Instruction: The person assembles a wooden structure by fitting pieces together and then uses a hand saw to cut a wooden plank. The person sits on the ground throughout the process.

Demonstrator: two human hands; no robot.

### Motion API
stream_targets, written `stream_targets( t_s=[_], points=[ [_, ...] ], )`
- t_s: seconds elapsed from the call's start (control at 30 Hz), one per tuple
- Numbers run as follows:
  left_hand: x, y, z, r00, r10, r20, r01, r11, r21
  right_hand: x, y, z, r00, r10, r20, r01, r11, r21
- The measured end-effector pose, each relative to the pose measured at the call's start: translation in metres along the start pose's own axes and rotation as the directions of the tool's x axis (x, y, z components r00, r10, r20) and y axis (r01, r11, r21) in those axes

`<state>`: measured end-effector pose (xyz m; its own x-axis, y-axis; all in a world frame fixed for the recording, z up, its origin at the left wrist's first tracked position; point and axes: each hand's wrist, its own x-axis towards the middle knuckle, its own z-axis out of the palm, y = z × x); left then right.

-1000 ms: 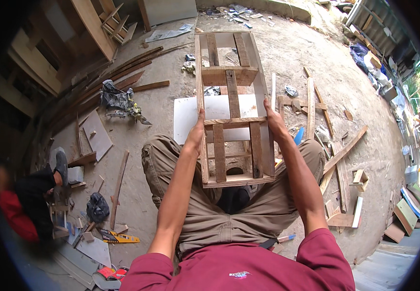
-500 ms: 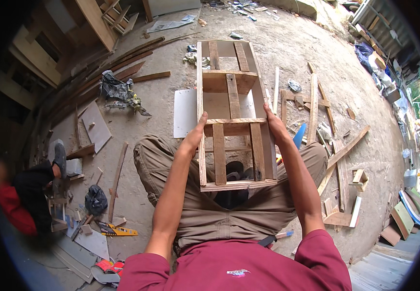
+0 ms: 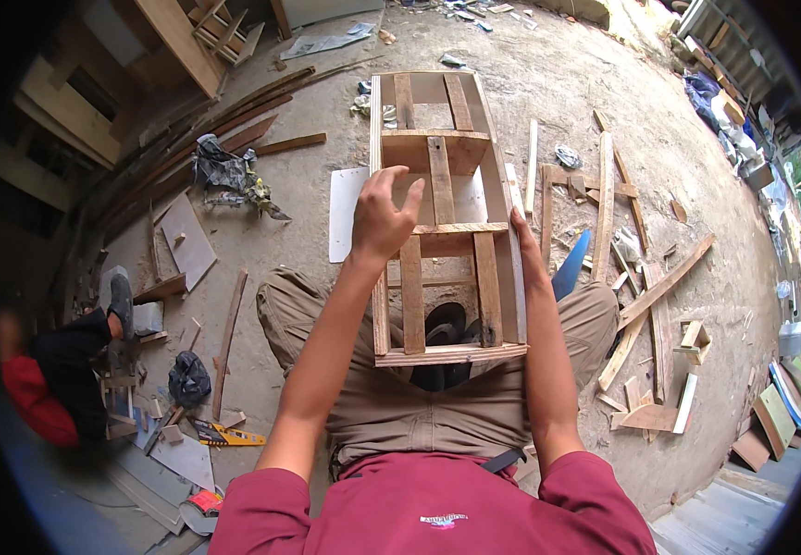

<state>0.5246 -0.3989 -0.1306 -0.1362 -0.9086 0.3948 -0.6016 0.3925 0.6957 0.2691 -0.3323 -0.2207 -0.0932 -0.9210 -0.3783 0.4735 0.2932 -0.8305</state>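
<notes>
A long wooden shelf frame stands tilted between my knees. It has thin side boards, cross boards and several rough brown slats. My left hand is lifted over its left side board, fingers curved and apart, holding nothing. Against the right side board, about halfway along, my right hand grips the frame; its fingertips are mostly hidden behind the board. A white flat panel shows beyond the frame's left edge. Beside my right knee sticks up a blue saw blade.
At left lie a yellow-handled saw, a black plastic bag and crumpled dark plastic. Loose wood strips and a small wooden piece lie at right. Another person in a red top is at far left.
My left hand has let go of the frame's left side and moved up over it, fingers spreading. My right hand keeps its hold. The frame has shifted slightly left.
</notes>
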Motion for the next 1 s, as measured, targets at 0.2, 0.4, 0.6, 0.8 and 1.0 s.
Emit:
stream_targets(
  t_s=[0.2, 0.4, 0.6, 0.8, 1.0],
  points=[
    [0.07, 0.027, 0.046, 0.862, -0.35, 0.368, 0.246, 0.922, 0.3, 0.006, 0.005, -0.002, 0.993, -0.119, 0.001, 0.119, 0.992, 0.051],
    [0.077, -0.016, 0.079, 0.851, -0.364, 0.379, 0.297, 0.928, 0.225, 0.014, 0.012, -0.001, 0.988, -0.113, 0.105, 0.105, 0.991, 0.082],
    [0.079, -0.009, 0.08, 0.868, -0.311, 0.388, 0.247, 0.947, 0.206, 0.025, 0.022, -0.011, 0.982, -0.133, 0.134, 0.11, 0.98, 0.165],
    [0.076, -0.011, 0.074, 0.86, -0.309, 0.406, 0.202, 0.937, 0.286, 0.011, 0.005, 0.01, 0.978, -0.159, 0.133, 0.143, 0.983, 0.118],
    [0.081, -0.01, 0.035, 0.836, -0.189, 0.515, 0.052, 0.962, 0.268, 0.022, 0.017, -0.01, 0.981, -0.14, 0.134, 0.127, 0.987, 0.1]
  ],
)
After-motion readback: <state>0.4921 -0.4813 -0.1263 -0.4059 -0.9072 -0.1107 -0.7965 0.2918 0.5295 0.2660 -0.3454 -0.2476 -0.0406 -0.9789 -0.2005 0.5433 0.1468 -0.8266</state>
